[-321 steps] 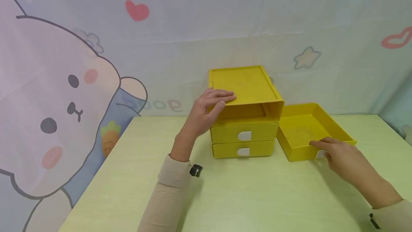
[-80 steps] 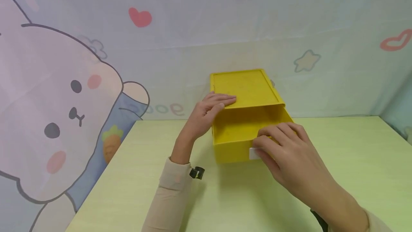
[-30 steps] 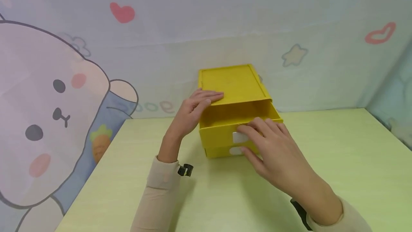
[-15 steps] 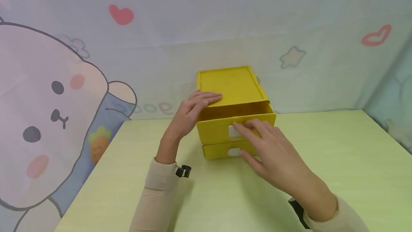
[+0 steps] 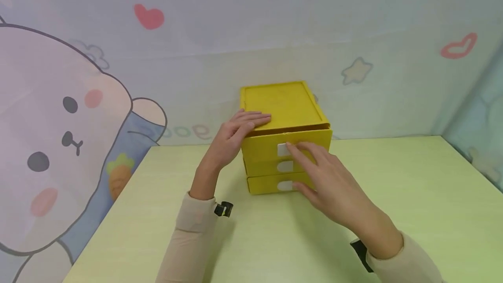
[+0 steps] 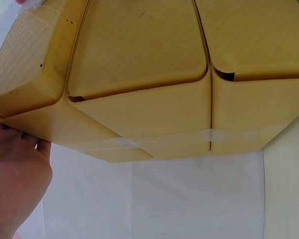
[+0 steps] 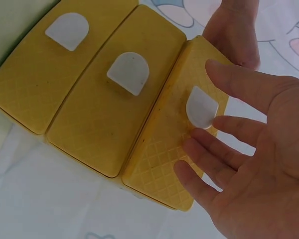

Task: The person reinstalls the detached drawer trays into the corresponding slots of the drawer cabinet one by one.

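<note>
A yellow three-drawer desktop cabinet stands on the table. Its top drawer sits nearly all the way in, with a thin dark gap under the cabinet's upper edge. On the drawer front is a white tab handle. My right hand has its fingertips against that front beside the tab, fingers loosely spread, as the right wrist view shows. My left hand lies on the front left corner of the cabinet top, fingers flat. The two lower drawers are in their slots, each with a white tab.
The pale green table extends around the cabinet. Behind hangs a printed cloth with a cartoon bear, hearts and a star. Clear tape runs along the cabinet's side in the left wrist view.
The top drawer first lay on the table at right, then went into the top slot with my right hand. It has since slid inward. My left hand has stayed on the cabinet.
</note>
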{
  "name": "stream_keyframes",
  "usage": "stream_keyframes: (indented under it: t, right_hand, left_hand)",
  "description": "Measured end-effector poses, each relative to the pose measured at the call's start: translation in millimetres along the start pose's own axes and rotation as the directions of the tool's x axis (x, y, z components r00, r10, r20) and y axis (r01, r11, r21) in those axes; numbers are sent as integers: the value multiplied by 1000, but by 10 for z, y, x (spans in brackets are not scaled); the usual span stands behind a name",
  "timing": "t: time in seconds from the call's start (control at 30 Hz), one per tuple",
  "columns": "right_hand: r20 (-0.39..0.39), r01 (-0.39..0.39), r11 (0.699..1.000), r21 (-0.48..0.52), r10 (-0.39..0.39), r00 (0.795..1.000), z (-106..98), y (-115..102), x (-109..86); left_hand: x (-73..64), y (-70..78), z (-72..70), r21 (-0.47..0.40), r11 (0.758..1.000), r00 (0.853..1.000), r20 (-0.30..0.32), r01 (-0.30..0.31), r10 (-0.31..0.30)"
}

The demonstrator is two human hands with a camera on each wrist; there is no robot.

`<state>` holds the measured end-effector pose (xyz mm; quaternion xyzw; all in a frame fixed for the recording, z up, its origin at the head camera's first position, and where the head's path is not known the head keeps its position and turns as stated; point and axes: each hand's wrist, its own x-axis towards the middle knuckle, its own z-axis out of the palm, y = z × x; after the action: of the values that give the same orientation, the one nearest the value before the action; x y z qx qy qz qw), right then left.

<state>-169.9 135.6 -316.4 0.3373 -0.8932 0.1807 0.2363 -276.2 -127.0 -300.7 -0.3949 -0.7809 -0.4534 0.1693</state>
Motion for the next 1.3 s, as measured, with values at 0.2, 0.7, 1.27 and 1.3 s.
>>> stream_keyframes:
  t: [0.2,0.7,1.27,1.3]
  right_hand:
    - [23,-18,1000,23,18,1000,16,31,5]
    - [85,-65,994,88,58,995,30,62,3]
    - [148,-53,995,79,41,988,-31,91,-37]
    - [156,-48,996,81,35,987,-41,102,-38]
  left_hand:
    - [0,21,-2,6,1000,1000,-7,-1,1]
    - [-1,45,-8,-6,1000,1000,-14,-12,12]
    - [39,45,7,-3,1000,1000,5,-26,26]
    - [43,46,4,-2,1000,1000,8,-26,26]
